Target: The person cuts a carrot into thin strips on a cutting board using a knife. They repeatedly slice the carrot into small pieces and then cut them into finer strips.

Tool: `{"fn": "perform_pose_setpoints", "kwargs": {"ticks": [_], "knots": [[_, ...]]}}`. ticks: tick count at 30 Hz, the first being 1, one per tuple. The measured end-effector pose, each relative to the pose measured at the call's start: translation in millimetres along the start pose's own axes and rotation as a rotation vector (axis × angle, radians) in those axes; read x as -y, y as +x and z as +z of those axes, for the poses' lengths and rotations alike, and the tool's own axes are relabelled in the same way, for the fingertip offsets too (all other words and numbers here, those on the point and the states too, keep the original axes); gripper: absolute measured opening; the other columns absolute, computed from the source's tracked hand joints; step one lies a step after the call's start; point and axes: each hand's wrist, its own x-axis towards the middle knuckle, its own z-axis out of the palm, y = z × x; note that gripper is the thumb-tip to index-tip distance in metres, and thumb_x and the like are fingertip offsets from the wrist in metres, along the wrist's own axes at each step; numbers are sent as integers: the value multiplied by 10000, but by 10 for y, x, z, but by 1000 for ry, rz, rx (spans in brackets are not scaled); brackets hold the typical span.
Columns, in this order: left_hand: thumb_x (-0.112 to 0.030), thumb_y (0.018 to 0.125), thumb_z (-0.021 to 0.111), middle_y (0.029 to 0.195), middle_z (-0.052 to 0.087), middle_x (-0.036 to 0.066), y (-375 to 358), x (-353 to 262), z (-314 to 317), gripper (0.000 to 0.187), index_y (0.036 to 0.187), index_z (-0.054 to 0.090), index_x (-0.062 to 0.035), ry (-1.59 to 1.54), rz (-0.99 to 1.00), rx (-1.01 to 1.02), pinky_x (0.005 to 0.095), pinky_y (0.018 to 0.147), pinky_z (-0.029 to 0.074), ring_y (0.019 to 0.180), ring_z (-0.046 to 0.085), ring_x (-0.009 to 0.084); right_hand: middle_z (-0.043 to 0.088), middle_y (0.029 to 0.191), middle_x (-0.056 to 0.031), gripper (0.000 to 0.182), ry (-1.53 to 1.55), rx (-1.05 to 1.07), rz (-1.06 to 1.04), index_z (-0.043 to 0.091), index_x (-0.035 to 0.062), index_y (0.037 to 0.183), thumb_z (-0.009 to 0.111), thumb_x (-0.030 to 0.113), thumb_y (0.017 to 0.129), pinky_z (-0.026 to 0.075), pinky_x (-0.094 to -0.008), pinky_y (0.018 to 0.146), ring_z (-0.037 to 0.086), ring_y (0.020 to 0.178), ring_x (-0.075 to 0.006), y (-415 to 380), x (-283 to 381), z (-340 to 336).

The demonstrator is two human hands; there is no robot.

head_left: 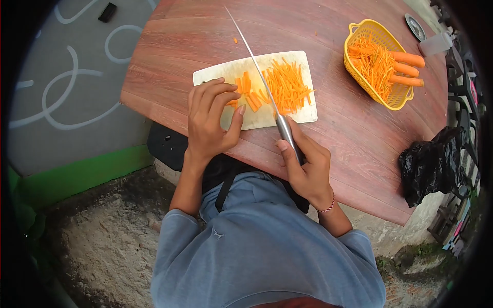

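My right hand is wrapped round the metal handle of a long kitchen knife. Its blade points away from me and crosses the white cutting board. On the board, to the right of the blade, lies a pile of thin carrot strips. Thicker carrot slices lie left of the blade. My left hand hovers over the board's left end, fingers curved and thumb apart, close to these slices. Nothing shows between its fingers, though some carrot bits are partly hidden behind the hand.
A yellow basket on the wooden table holds carrot shreds and several whole carrots. Beyond it are a plastic bottle and a round metal dish. A black plastic bag hangs at the table's right edge.
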Motion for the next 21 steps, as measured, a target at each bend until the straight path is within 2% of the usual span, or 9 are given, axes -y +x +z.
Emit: {"fn": "perform_pose_setpoints", "kwargs": {"ticks": [2, 3, 4, 6, 7, 9, 15, 21], "knots": [[-197, 889, 792, 1174, 709, 86, 59, -89, 88, 256, 1103, 712, -80, 103, 2, 188, 544, 1118, 382, 1256, 612, 299, 763, 1111, -268, 441, 76, -76, 170, 634, -75, 1417, 712, 70, 1007, 596, -384, 851, 781, 947, -306, -50, -96, -58], [-197, 889, 792, 1174, 709, 86, 51, -65, 115, 256, 1103, 712, -80, 103, 2, 171, 544, 1118, 382, 1256, 612, 299, 781, 1010, -199, 454, 1, -103, 114, 626, -61, 1443, 709, 69, 1016, 590, -331, 765, 761, 833, -209, -64, -173, -74], [-224, 884, 801, 1178, 710, 76, 14, -21, 160, 269, 1101, 722, -85, 140, 24, 199, 557, 1132, 355, 1253, 611, 286, 781, 1010, -199, 454, -8, -99, 102, 626, -61, 1443, 709, 69, 1016, 590, -331, 765, 761, 833, -209, -79, -193, -69], [-252, 879, 810, 1182, 711, 66, -47, 38, 190, 282, 1098, 733, -91, 174, 53, 217, 570, 1146, 327, 1250, 610, 274, 762, 903, -112, 458, 211, -142, 216, 626, -41, 1460, 709, 77, 1025, 563, -280, 666, 700, 700, -129, -120, -206, -43], [-269, 881, 805, 1182, 709, 67, -53, 56, 178, 278, 1087, 741, -94, 182, 34, 229, 577, 1147, 319, 1247, 606, 274, 762, 903, -112, 458, 202, -145, 205, 626, -41, 1460, 709, 77, 1025, 563, -280, 666, 700, 700, -129, -138, -244, -2], [-287, 883, 801, 1181, 707, 68, -49, 74, 157, 275, 1076, 749, -98, 185, 24, 232, 583, 1149, 311, 1244, 602, 274, 733, 850, -61, 467, 199, -224, 97, 622, -24, 1477, 711, 85, 1031, 531, -249, 605, 645, 636, -76, -168, -337, 95], [-273, 896, 788, 1155, 696, 90, -3, 89, 150, 241, 1043, 744, -87, 136, 97, 210, 537, 1116, 347, 1176, 612, 296, 745, 880, -67, 461, 158, -234, 80, 621, -20, 1479, 701, 62, 1032, 544, -259, 620, 662, 659, -89, -185, -375, 124], [-277, 882, 793, 1137, 686, 106, -5, 132, 190, 268, 1041, 735, -70, 118, 72, 190, 522, 1063, 363, 1135, 609, 307, 758, 918, -82, 458, 158, -190, 110, 616, -20, 1483, 691, 54, 1037, 549, -260, 630, 667, 670, -91, -196, -338, 125]]}}
